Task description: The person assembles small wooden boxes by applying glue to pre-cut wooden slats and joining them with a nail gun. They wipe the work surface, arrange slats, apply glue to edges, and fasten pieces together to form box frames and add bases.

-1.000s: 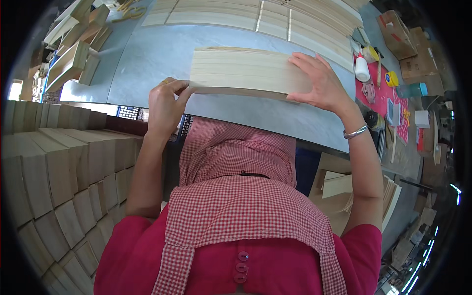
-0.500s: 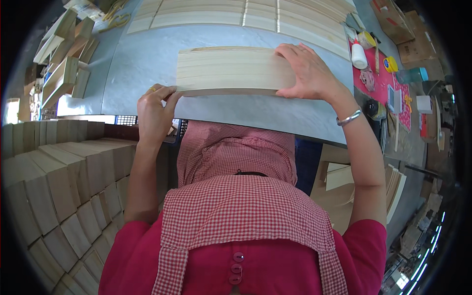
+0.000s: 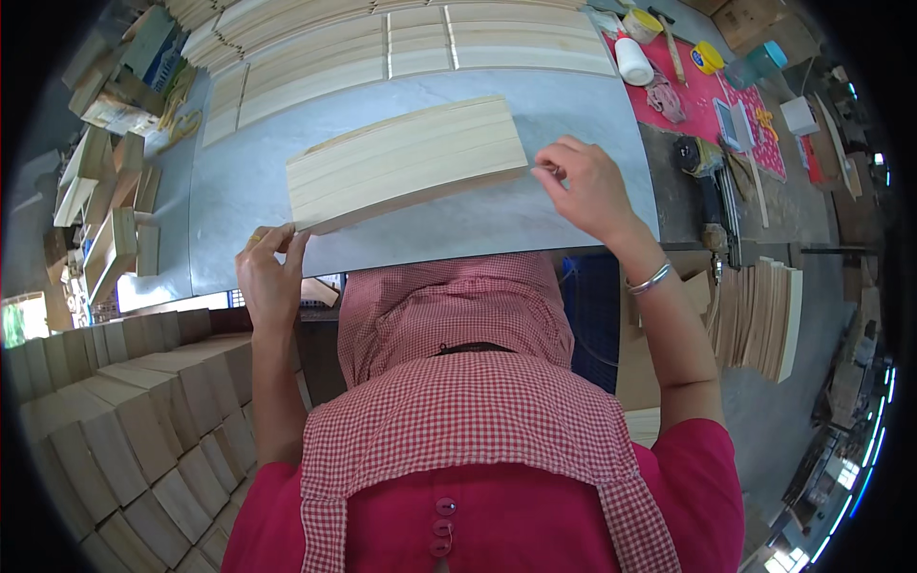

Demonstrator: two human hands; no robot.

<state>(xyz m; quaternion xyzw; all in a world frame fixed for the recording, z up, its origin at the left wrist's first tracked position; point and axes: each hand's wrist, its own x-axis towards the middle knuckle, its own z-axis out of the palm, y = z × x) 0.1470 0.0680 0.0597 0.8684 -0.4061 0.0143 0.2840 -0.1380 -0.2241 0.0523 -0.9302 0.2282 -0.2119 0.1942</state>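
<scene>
A long pale wooden block (image 3: 406,158), broad on top with a lower front side in view, lies tilted on the grey tabletop (image 3: 430,220), its right end farther from me. My left hand (image 3: 270,272) pinches its near left corner between thumb and fingers. Just off the right end is my right hand (image 3: 587,186), fingers curled and thumb tip drawn to them. Anything small inside that pinch is too hidden to make out.
Flat wooden panels (image 3: 315,72) line the back of the table. A white bottle (image 3: 632,62) and a yellow-lidded jar (image 3: 707,57) stand on a red cloth (image 3: 683,115) at right. Stacked wooden blocks (image 3: 143,411) fill the lower left; wooden frames (image 3: 110,253) sit at far left.
My right hand has come off the block's right end and its fingers have curled together. The block has turned, its left end now nearer me. The view has shifted too.
</scene>
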